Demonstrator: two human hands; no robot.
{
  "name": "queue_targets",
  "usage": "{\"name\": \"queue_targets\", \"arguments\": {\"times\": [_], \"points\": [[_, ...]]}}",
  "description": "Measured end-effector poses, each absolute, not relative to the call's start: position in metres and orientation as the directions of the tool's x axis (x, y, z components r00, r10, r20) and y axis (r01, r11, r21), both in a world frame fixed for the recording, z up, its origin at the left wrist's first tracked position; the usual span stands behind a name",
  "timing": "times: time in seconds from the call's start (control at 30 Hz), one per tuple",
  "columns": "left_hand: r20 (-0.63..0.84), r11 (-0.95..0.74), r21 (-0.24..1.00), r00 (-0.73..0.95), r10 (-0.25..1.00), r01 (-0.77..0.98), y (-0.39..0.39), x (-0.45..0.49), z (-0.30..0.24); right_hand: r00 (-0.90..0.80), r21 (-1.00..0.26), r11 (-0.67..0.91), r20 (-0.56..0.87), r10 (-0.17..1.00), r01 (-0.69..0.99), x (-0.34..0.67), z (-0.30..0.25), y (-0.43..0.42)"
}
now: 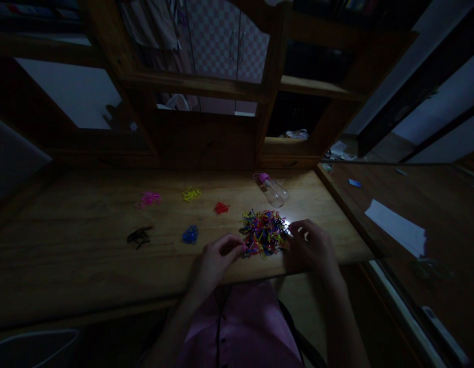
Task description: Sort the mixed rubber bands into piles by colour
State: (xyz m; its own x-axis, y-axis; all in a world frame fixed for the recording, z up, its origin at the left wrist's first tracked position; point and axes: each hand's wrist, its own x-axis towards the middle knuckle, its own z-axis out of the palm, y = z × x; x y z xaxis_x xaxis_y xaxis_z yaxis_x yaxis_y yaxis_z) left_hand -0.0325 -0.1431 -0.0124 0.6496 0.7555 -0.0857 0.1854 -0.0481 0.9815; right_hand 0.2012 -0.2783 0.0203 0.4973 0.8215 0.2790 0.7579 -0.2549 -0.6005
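A mixed heap of small coloured elastic bands [263,233] lies on the wooden desk [87,255] near its front edge. My left hand [217,258] rests at the heap's left side, fingertips pinched at its edge. My right hand [309,245] lies at the heap's right side, fingers curled on the desk beside it. Sorted little piles lie further left: pink [148,199], yellow [191,193], red [221,208], blue [190,234] and black [138,236].
A small clear bottle with a pink cap [273,190] lies behind the heap. Wooden shelving [206,87] rises at the desk's back. To the right stands a second wooden surface with a white paper [396,227]. The room is dim.
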Motion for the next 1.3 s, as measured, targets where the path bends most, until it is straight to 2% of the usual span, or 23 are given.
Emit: {"name": "queue_targets", "arguments": {"times": [0.2,0.47,0.7,0.8,0.97,1.07,1.17,1.3], "points": [[-0.059,-0.079,0.980,0.652,0.756,0.180,-0.143,-0.033,-0.014,0.526,-0.546,-0.305,0.308,0.793,0.780,0.218,0.011,-0.266],[-0.069,-0.077,0.978,0.650,0.757,0.193,-0.143,-0.032,-0.014,0.381,-0.475,-0.234,0.241,0.893,0.849,0.229,0.004,-0.245],[-0.051,-0.083,0.981,0.642,0.765,0.177,-0.143,-0.033,-0.016,0.397,-0.368,-0.306,0.206,0.894,0.878,0.233,0.003,-0.243],[-0.048,-0.095,0.978,0.643,0.764,0.186,-0.143,-0.033,-0.017,0.433,-0.407,-0.327,0.202,0.878,0.853,0.236,0.008,-0.249],[-0.043,-0.098,0.979,0.649,0.760,0.179,-0.144,-0.033,-0.014,0.506,-0.564,-0.344,0.156,0.849,0.751,0.235,0.023,-0.274],[-0.049,-0.093,0.979,0.648,0.760,0.182,-0.144,-0.033,-0.013,0.428,-0.622,-0.294,0.074,0.901,0.726,0.226,0.031,-0.290],[-0.050,-0.096,0.978,0.652,0.757,0.187,-0.144,-0.033,-0.014,0.349,-0.628,-0.267,0.009,0.937,0.731,0.216,0.032,-0.298],[-0.050,-0.113,0.972,0.650,0.758,0.206,-0.144,-0.033,-0.016,0.271,-0.601,-0.202,0.025,0.962,0.773,0.213,0.023,-0.295]]}}
